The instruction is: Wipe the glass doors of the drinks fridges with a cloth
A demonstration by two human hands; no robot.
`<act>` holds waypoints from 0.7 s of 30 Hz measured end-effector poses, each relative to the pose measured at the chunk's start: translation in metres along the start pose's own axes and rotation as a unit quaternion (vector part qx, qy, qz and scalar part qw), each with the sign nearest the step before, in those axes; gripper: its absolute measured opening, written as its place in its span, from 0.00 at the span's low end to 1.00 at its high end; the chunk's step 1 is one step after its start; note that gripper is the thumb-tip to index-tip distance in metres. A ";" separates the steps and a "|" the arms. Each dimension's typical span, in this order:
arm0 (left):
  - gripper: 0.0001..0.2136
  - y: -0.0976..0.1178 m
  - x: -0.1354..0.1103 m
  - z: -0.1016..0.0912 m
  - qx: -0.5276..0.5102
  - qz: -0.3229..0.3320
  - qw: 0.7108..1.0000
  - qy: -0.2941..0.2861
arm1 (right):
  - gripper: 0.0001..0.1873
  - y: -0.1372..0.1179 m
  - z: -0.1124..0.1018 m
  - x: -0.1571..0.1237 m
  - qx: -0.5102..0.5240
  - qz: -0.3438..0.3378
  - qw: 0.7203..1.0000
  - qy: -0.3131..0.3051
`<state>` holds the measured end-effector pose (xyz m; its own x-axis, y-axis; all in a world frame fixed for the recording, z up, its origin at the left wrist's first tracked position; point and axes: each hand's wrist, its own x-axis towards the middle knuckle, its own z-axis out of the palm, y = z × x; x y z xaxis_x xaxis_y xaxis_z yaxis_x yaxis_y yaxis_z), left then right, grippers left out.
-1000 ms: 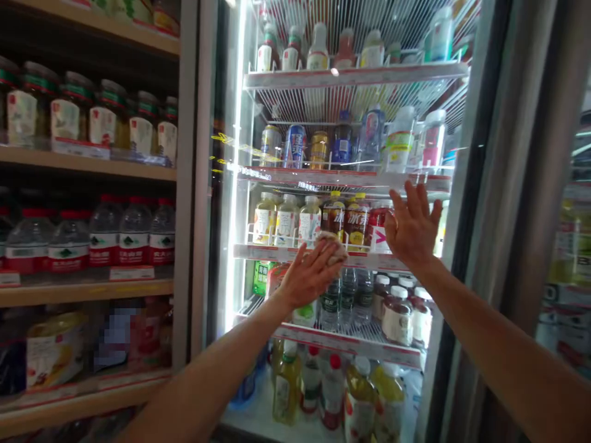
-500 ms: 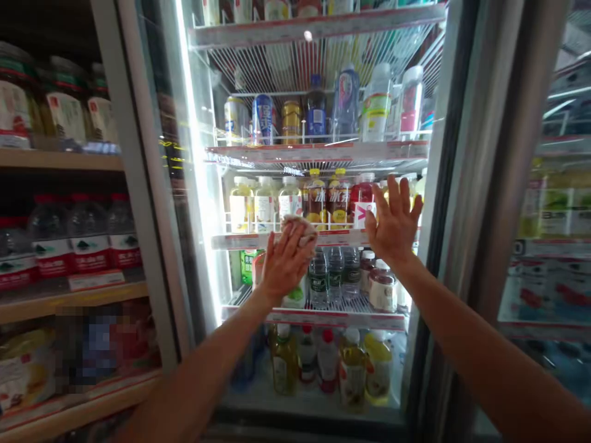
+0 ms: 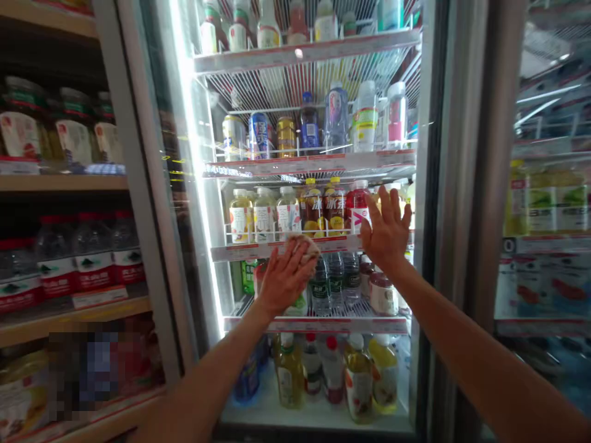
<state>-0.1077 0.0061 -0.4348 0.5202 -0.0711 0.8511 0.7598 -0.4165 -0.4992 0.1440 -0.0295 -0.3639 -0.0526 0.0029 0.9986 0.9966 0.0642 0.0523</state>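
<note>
My left hand [image 3: 285,277] lies flat against the glass door [image 3: 323,203] of a lit drinks fridge, pressing a crumpled pale cloth [image 3: 306,244] under its fingertips. My right hand [image 3: 386,229] is open with fingers spread, palm flat on the same glass near the door's right edge. Behind the glass are wire shelves with bottles and cans: yellow and amber tea bottles [image 3: 323,208] at hand height, water bottles [image 3: 335,280] just below.
The fridge's grey door frame [image 3: 455,184] stands right of my right hand, with a second glass door [image 3: 545,203] beyond it. To the left are wooden shelves [image 3: 64,182] with jars [image 3: 69,132] and water bottles [image 3: 87,258]. Juice bottles [image 3: 332,375] fill the fridge bottom.
The view swung to the right and tilted a little, so the fridge door is more centred. Both hands stay flat on the glass, the left one sliding slightly with the cloth.
</note>
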 end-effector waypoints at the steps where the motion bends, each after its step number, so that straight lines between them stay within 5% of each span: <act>1: 0.19 -0.003 -0.006 -0.001 0.003 -0.003 1.000 -0.004 | 0.28 0.001 -0.001 -0.001 0.002 -0.005 1.000 -0.001; 4: 0.20 -0.040 -0.031 -0.014 0.035 -0.157 0.986 0.042 | 0.29 0.003 -0.002 -0.003 0.006 -0.013 1.000 -0.009; 6: 0.21 -0.064 -0.042 -0.023 0.057 -0.308 0.945 0.094 | 0.30 0.003 -0.002 -0.004 0.004 -0.010 1.000 -0.007; 8: 0.22 -0.066 -0.043 -0.025 0.055 -0.387 0.914 0.107 | 0.30 0.001 -0.001 -0.004 0.002 -0.007 1.000 -0.003; 10: 0.21 -0.044 -0.036 -0.020 0.031 -0.322 0.943 0.074 | 0.30 0.001 0.000 -0.004 0.005 -0.006 1.000 -0.002; 12: 0.20 -0.014 -0.028 -0.010 0.005 -0.157 0.987 0.028 | 0.29 0.002 0.000 -0.004 0.008 -0.005 1.000 -0.003; 15: 0.20 0.007 -0.025 -0.001 -0.006 -0.011 1.000 0.004 | 0.28 0.004 -0.002 -0.005 0.010 -0.013 1.000 -0.004; 17: 0.21 -0.006 -0.028 -0.003 0.006 -0.054 0.998 0.016 | 0.28 0.005 -0.002 -0.005 0.007 -0.019 1.000 -0.004; 21: 0.23 -0.045 -0.022 -0.010 0.025 -0.298 0.948 0.107 | 0.28 0.003 -0.001 -0.005 -0.005 -0.008 1.000 -0.004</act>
<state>-0.1570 0.0176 -0.4296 -0.0947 -0.0202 0.9953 0.9141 -0.3976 0.0789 0.1473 -0.0298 -0.3686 -0.0692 0.0106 0.9975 0.9961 0.0551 0.0685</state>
